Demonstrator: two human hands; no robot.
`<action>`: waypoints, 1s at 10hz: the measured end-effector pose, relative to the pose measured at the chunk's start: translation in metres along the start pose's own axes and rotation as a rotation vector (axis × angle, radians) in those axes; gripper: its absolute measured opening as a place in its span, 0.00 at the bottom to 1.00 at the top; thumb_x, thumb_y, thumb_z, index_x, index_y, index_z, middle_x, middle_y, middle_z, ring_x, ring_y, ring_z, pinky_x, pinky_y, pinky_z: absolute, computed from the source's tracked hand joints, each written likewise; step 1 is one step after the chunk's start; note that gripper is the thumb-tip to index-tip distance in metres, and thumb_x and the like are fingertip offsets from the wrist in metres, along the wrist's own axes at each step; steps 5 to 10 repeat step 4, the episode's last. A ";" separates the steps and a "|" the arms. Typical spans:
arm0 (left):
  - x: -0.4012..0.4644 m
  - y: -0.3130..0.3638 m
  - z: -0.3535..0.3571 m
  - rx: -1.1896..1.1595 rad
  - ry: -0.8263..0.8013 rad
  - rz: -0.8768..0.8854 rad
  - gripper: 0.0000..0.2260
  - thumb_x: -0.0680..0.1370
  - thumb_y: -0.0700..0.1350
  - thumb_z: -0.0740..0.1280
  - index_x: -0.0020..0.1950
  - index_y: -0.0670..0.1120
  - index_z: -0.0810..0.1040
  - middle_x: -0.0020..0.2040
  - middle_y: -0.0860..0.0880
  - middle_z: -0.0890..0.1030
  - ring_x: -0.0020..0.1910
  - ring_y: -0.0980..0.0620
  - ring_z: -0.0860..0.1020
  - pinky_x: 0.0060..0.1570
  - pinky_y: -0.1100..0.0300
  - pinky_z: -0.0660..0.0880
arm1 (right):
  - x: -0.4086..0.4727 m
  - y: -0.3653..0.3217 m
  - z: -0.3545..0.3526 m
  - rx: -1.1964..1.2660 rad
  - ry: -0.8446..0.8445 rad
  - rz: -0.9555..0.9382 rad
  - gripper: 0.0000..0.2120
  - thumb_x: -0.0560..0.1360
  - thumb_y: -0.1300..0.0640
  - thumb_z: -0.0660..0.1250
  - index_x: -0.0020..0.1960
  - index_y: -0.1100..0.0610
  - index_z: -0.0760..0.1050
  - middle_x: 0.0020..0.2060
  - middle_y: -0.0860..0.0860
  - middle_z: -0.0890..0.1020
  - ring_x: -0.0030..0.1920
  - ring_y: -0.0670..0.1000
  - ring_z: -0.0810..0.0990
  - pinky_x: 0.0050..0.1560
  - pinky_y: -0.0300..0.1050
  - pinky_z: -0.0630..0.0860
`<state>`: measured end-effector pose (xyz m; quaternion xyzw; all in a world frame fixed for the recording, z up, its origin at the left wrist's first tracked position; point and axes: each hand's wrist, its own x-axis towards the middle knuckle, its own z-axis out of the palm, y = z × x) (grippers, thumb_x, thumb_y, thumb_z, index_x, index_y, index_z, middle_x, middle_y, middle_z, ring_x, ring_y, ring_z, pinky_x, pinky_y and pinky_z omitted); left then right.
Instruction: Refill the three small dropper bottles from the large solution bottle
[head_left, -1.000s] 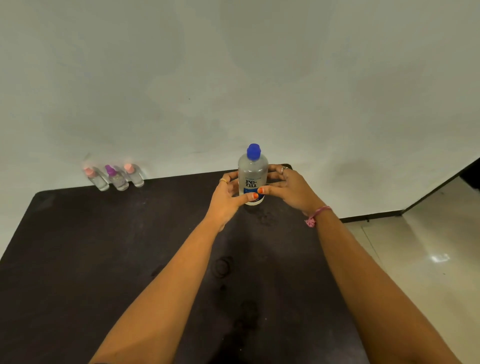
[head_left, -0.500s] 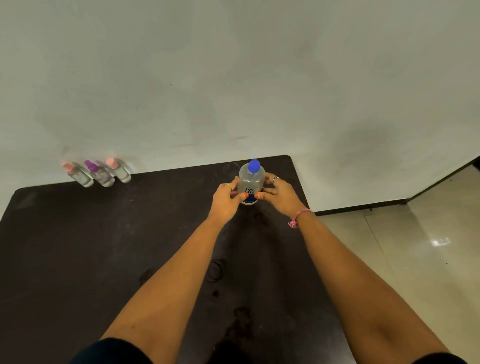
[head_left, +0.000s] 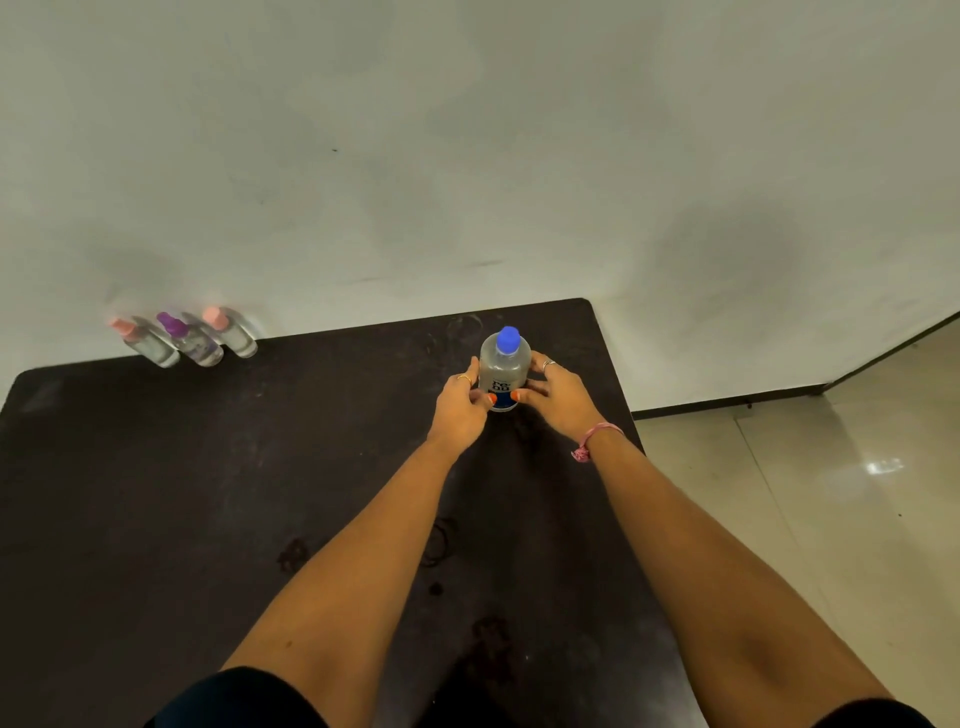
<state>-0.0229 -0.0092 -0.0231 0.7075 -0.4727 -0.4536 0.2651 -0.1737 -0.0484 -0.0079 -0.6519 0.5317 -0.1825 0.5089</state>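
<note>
The large clear solution bottle (head_left: 503, 370) with a blue cap stands upright on the dark table (head_left: 208, 493), near its far right corner. My left hand (head_left: 460, 402) wraps its left side and my right hand (head_left: 556, 392) wraps its right side, thumbs meeting on the label. Three small dropper bottles stand in a row at the table's far left edge by the wall: one with a pink cap (head_left: 148, 343), one with a purple cap (head_left: 192, 343), one with a pink cap (head_left: 234, 335). All caps are on.
A pale wall (head_left: 467, 156) rises right behind the table. Beyond the table's right edge lies a glossy tiled floor (head_left: 831, 493). Dark ring stains (head_left: 439, 540) mark the tabletop between my forearms.
The view has pulled back and up, so the bottle and hands look smaller and farther away. Both hands stay around the large bottle, which still stands on the table.
</note>
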 end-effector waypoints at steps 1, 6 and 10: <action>-0.002 -0.001 0.001 -0.032 -0.018 0.008 0.32 0.78 0.35 0.63 0.78 0.47 0.53 0.73 0.44 0.65 0.68 0.46 0.71 0.68 0.48 0.69 | 0.002 0.001 0.002 -0.020 0.005 -0.001 0.30 0.75 0.67 0.67 0.73 0.55 0.62 0.68 0.54 0.72 0.67 0.54 0.72 0.68 0.53 0.67; -0.039 -0.011 -0.005 0.075 0.003 0.040 0.35 0.77 0.40 0.67 0.78 0.45 0.50 0.78 0.45 0.56 0.76 0.46 0.58 0.73 0.49 0.59 | -0.012 0.001 0.022 -0.016 0.166 0.081 0.33 0.74 0.61 0.69 0.74 0.57 0.59 0.70 0.55 0.69 0.69 0.54 0.69 0.68 0.53 0.69; -0.039 -0.011 -0.005 0.075 0.003 0.040 0.35 0.77 0.40 0.67 0.78 0.45 0.50 0.78 0.45 0.56 0.76 0.46 0.58 0.73 0.49 0.59 | -0.012 0.001 0.022 -0.016 0.166 0.081 0.33 0.74 0.61 0.69 0.74 0.57 0.59 0.70 0.55 0.69 0.69 0.54 0.69 0.68 0.53 0.69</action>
